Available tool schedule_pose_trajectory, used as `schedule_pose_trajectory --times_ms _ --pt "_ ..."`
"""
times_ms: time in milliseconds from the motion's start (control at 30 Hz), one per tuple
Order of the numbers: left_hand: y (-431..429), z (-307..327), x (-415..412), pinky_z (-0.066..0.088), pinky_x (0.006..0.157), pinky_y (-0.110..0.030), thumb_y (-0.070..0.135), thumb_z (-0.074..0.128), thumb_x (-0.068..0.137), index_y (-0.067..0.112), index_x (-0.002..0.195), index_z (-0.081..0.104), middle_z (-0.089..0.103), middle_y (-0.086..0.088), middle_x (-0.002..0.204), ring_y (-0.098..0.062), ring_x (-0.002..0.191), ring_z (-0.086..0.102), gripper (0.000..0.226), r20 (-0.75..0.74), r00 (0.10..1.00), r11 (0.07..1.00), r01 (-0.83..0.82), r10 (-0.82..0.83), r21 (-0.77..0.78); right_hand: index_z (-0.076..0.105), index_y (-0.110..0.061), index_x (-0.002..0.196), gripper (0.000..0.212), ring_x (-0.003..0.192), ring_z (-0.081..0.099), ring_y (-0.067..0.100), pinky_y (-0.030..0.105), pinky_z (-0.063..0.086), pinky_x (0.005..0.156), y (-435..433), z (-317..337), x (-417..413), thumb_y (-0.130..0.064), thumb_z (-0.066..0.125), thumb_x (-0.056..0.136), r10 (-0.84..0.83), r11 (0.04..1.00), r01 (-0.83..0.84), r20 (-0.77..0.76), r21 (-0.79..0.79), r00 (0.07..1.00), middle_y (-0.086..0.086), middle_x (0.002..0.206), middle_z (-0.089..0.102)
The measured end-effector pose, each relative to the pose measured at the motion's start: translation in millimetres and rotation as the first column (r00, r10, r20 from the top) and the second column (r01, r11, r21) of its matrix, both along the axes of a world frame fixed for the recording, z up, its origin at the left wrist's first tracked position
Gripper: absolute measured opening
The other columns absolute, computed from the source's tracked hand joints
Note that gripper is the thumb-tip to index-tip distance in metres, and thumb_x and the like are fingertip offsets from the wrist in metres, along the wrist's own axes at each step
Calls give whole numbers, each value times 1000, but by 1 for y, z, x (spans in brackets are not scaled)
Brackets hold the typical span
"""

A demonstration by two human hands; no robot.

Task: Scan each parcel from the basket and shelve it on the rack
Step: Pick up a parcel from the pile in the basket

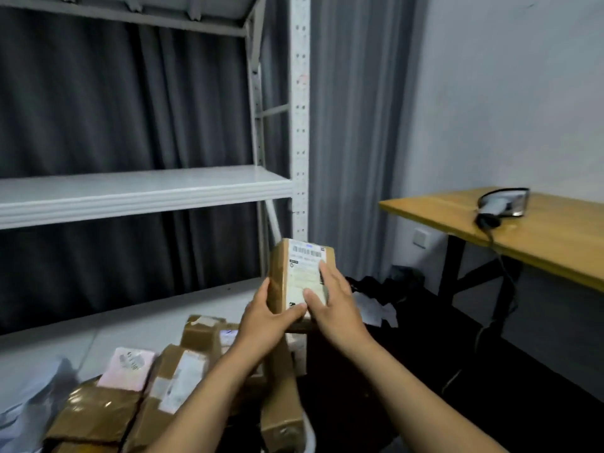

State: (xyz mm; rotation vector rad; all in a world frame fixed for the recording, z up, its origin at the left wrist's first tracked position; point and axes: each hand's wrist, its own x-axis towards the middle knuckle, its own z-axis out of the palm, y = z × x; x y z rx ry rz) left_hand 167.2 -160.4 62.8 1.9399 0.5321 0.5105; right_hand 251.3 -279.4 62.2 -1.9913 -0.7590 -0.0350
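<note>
Brown cardboard with a white label facing me: the parcel [300, 276] is upright in mid-air just in front of the rack [300, 125], low against its right post and under the middle shelf [140, 191]. My left hand [268, 317] has its fingers curled round the lower left edge, thumb on the label. My right hand [336, 305] clasps the right side, with its fingers lying partly over the label and the thumb pressed on it. Both hands are closed on the box, and neither is free. The scanner [503, 204] lies on the wooden table [555, 243], well to the right of the rack, with its cable hanging over the edge. I reckon scanning comes next, and that is the risk. One hand must let go to fetch the scanner, and the low grip left could let the box tip. My fingers might also hide part of the label, and the cable could snag. More parcels [183, 380] are heaped below the rack's front. I can't make out the basket itself.
</note>
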Motion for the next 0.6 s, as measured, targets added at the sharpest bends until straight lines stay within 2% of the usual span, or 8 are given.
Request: schedule_pose_trajectory --times_ms 33,100,167,233,333,400,500,600 --pt "-7 5 12 47 101 -39 57 76 57 29 144 40 59 7 132 -13 116 58 98 22 1000 1000 7 -6 -26 19 -18 155 67 149 14 17 17 12 112 -9 5 9 -35 51 99 -20 999 20 18 -30 1000 5 162 15" --pt "-26 16 42 49 99 -40 56 75 53 30 141 43 61 7 128 -13 112 60 97 69 997 996 44 -38 -75 22 -21 155 66 149 16 18 28 18 118 -33 18 35 -40 49 98 -75 995 79 54 -69 996 5 161 19" --pt "-43 27 68 47 101 -41 51 78 60 28 145 39 58 5 133 -16 116 58 96 94 994 996 58 -51 -72 34 -22 151 59 144 29 21 33 29 114 -57 37 62 -43 49 97 -151 983 161 108 -93 983 7 155 34" --pt "-56 40 93 47 101 -42 48 79 65 27 147 36 56 2 136 -20 118 56 95 107 993 999 53 -51 -14 41 -20 145 55 137 38 23 33 34 107 -84 59 91 -43 50 96 -262 951 284 168 -125 951 9 148 42" --pt "-74 59 139 51 93 -48 56 77 60 30 146 35 55 -1 135 -27 113 59 99 123 990 996 55 -63 67 41 -13 142 56 130 45 31 38 39 101 -132 92 139 -43 50 97 -471 829 516 228 -216 852 13 142 45" --pt "-79 67 165 48 97 -42 49 78 69 28 148 34 52 -4 139 -27 119 55 93 123 989 992 67 -80 102 44 -10 138 54 123 50 34 41 43 97 -157 104 168 -44 49 97 -556 725 628 299 -282 776 16 137 49" --pt "-78 72 205 44 100 -38 46 78 72 23 148 33 50 -6 140 -25 121 54 91 125 988 991 78 -92 113 47 -8 133 52 121 51 36 40 45 94 -182 110 212 -44 49 97 -628 613 719 351 -327 695 17 134 50" --pt "-71 70 237 46 99 -39 46 79 70 22 147 35 51 -6 139 -24 120 54 92 124 989 989 62 -79 137 46 -7 133 54 122 51 35 40 44 94 -190 107 252 -46 50 96 -682 553 751 322 -362 657 16 137 49"
